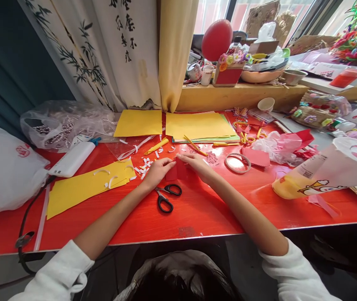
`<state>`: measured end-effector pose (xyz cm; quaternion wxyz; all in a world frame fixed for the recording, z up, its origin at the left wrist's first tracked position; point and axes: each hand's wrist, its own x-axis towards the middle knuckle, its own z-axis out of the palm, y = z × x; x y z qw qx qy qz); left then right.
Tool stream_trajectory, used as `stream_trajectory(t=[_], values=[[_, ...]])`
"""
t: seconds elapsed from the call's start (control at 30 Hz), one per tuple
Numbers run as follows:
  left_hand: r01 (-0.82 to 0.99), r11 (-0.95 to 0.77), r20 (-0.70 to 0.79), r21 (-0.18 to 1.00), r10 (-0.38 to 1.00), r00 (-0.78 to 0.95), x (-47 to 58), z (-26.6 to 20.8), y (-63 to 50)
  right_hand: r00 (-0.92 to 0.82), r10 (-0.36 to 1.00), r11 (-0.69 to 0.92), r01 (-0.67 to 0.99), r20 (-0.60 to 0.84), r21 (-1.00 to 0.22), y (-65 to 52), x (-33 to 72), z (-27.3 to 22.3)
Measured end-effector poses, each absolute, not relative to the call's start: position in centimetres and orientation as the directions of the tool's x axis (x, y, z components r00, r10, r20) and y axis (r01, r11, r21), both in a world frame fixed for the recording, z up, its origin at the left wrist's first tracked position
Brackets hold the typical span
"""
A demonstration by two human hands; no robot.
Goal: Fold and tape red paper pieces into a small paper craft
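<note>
Between my two hands stands a piece of folded red paper [181,169], just over the red tabletop. My left hand [159,170] pinches its left edge with thumb and fingers. At the top and right side, my right hand [197,164] grips the same paper, its fingertips close to the left ones. Black-handled scissors [167,195] lie just below the paper, their blades partly hidden by my left wrist. Small white paper scraps [145,167] are scattered to the left of my left hand. A roll of clear tape [237,163] lies right of my right hand.
Yellow paper strips [87,184] and a white power bank [73,159] lie left. Yellow sheets [193,125] and a yellow craft knife [157,146] are behind the hands. Red paper pieces [256,157], pink tissue [278,146] and a drink cup [319,171] are right.
</note>
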<state>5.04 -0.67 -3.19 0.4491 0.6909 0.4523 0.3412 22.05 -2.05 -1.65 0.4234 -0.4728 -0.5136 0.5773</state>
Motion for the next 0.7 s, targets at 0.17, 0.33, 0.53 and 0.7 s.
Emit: stream_trajectory(t=[0.17, 0.33, 0.53, 0.7], values=[[0.336, -0.207, 0.081, 0.919, 0.932, 0.353, 4.9, -3.3, -0.6, -0.276, 0.954, -0.080, 0.142, -0.117, -0.987, -2.0, 22.8, -1.4], [0.332, -0.207, 0.074, 0.920, 0.925, 0.373, 4.9, -3.3, -0.5, -0.274, 0.953, -0.078, 0.188, -0.129, -0.979, -1.9, 22.9, -1.8], [0.384, -0.221, 0.070, 0.897, 0.926, 0.370, 5.0, -3.2, -0.6, -0.286, 0.957, 0.025, 0.244, -0.047, -0.969, -1.6, 22.6, -2.3], [0.407, -0.215, 0.056, 0.888, 0.928, 0.369, 5.0, -3.3, -0.5, -0.261, 0.962, -0.031, 0.188, -0.081, -0.982, -1.2, 22.8, -2.8]])
